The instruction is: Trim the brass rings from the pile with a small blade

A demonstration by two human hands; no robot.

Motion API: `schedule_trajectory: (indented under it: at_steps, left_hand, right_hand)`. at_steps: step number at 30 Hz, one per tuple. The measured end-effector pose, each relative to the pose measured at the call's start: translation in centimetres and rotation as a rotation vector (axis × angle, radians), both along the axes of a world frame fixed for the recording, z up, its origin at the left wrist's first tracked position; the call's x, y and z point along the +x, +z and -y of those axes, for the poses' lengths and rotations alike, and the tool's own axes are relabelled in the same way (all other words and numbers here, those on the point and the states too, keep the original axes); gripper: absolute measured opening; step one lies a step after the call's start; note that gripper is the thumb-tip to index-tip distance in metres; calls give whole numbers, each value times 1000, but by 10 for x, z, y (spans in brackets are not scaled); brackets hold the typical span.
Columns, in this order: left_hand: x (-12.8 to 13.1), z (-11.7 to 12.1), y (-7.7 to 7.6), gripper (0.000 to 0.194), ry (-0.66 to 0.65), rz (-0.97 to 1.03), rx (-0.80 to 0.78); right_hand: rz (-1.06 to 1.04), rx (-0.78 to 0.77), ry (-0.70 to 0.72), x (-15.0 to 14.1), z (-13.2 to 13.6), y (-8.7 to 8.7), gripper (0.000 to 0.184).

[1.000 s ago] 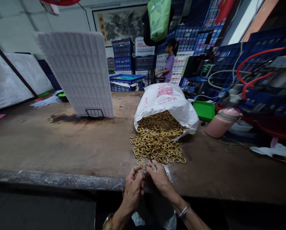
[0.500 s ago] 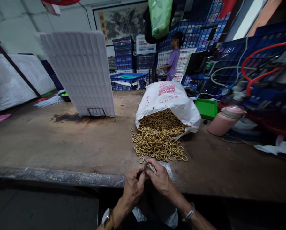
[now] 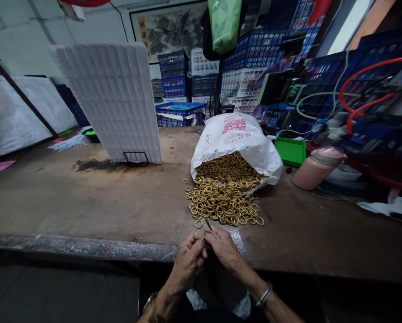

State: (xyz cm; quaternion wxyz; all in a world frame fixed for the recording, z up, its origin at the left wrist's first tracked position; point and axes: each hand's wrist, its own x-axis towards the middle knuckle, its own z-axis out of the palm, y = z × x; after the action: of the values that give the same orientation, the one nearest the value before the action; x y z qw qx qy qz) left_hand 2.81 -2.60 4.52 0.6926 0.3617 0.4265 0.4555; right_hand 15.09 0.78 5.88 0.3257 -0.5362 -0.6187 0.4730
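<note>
Over the table's front edge my two hands meet at the fingertips. My left hand [image 3: 189, 255] is closed in a pinch on a gold-coloured ring, mostly hidden by the fingers. My right hand [image 3: 226, 251] is wrapped round a small knife-like tool [image 3: 209, 225]; its thin dark tip points up and away past the thumb, and the grip is largely covered. Just beyond the hands lies a heap of gold-coloured rings [image 3: 221, 202], spilling from the open mouth of a white sack [image 3: 233, 137]. One loose ring [image 3: 198, 223] lies at the heap's near left.
A white ribbed panel [image 3: 110, 103] stands upright on the wooden table [image 3: 86, 206]. To the right are a green tray [image 3: 290, 151], a pink bottle-like container [image 3: 317, 169] and orange hoses [image 3: 347, 98]. Stacked crates [image 3: 243, 83] fill the back; a partly hidden person is near them.
My hands have drawn closer together, and the ring seen between them earlier is now mostly covered. The tool's tip has tilted upward. The person behind has moved right, behind equipment.
</note>
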Motion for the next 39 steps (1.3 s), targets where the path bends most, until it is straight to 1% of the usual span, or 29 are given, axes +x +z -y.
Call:
schedule_trajectory:
  at_steps: [2, 4, 8, 11, 13, 15, 17, 19, 22, 25, 28, 31, 33, 35, 37, 39]
  left_hand:
    - [0, 1, -1, 34, -26, 87, -17]
    - [0, 2, 0, 32, -30, 129, -24]
    - [1, 3, 1, 32, -11, 144, -23]
    - [1, 3, 0, 33, 17, 121, -24]
    - [1, 3, -2, 32, 36, 87, -42]
    - [0, 1, -3, 33, 58, 46, -55]
    - [0, -1, -3, 33, 80, 14, -48]
    - [-1, -3, -2, 34, 97, -9, -41]
    - [-1, -5, -2, 35, 113, -57, -13]
    - [-2, -1, 0, 35, 127, -124, 52]
    - [-3, 7, 6, 36, 86, -149, 80]
    - [-4, 13, 15, 34, 49, -66, 60]
    - [-5, 13, 18, 34, 51, 34, -4]
    - [-7, 12, 16, 34, 57, 129, -63]
    - [-10, 10, 12, 34, 79, 189, -78]
    - [-13, 9, 9, 29, 114, 234, -78]
  right_hand:
    - [-8, -24, -11, 0, 0, 1, 22]
    - [-20, -41, -14, -1, 0, 0, 23]
    - [-41, -65, -4, -1, -1, -5, 25]
    - [7, -65, -14, 1, -2, -8, 24]
    - [103, -10, -38, 4, -2, -10, 23]
    - [233, 84, -17, 7, 0, -12, 20]
    - [358, 177, 64, 9, 4, -15, 15]
    - [453, 239, 141, 10, 8, -18, 14]
    - [551, 285, 188, 10, 12, -24, 19]
    - [637, 322, 207, 12, 10, -29, 21]
    - [779, 310, 172, 16, 4, -29, 19]
    - [899, 268, 129, 17, -5, -23, 19]
    - [902, 278, 106, 14, -11, -19, 19]
    - [870, 313, 53, 7, -17, -19, 16]
    - [845, 337, 13, -1, -22, -21, 13]
    - [842, 348, 10, -9, -26, -23, 13]
